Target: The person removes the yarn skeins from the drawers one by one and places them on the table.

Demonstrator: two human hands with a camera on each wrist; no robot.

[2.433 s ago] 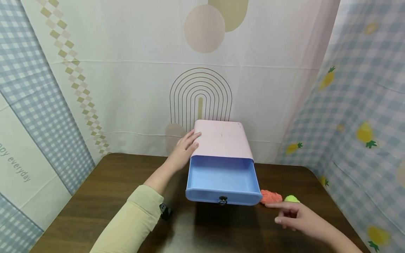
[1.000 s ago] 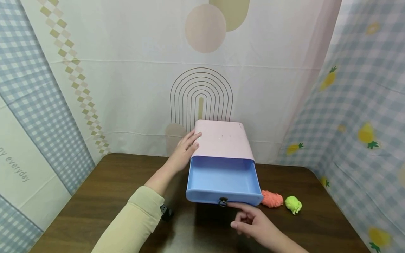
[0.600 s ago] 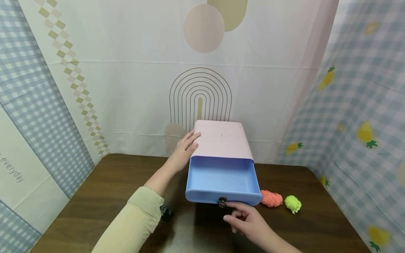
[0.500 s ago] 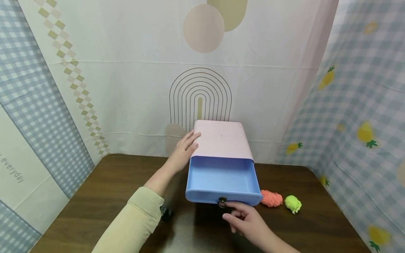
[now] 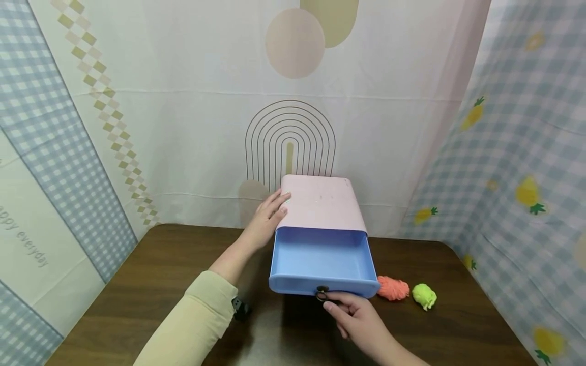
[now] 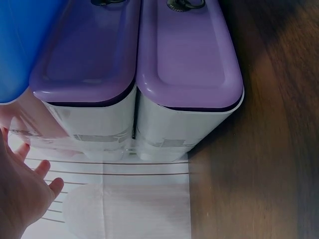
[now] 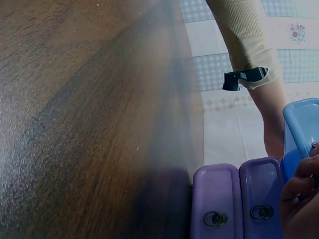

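A drawer unit with a pink top (image 5: 320, 201) stands at the back of the table. Its uppermost blue drawer (image 5: 322, 256) is pulled out, and the inside that shows is bare. My left hand (image 5: 265, 218) rests on the unit's upper left edge with fingers extended; the left wrist view catches part of that hand (image 6: 25, 184) too. At the drawer front, my right hand (image 5: 359, 320) pinches the dark ring pull (image 5: 321, 295) between thumb and index finger. Two purple drawers (image 6: 189, 55), each with a ring pull, sit pushed in below the blue one.
Right of the drawer, an orange crumpled bundle (image 5: 393, 288) and a smaller lime-green one (image 5: 424, 296) lie on the dark wooden table (image 5: 183, 284). A patterned cloth (image 5: 206, 142) hangs right behind the unit, and a checked cloth (image 5: 517, 168) hangs to the right.
My right hand has moved left from beside the bundles to the ring pull, and its thumb has closed up toward the index finger. The left hand and drawer look the same.
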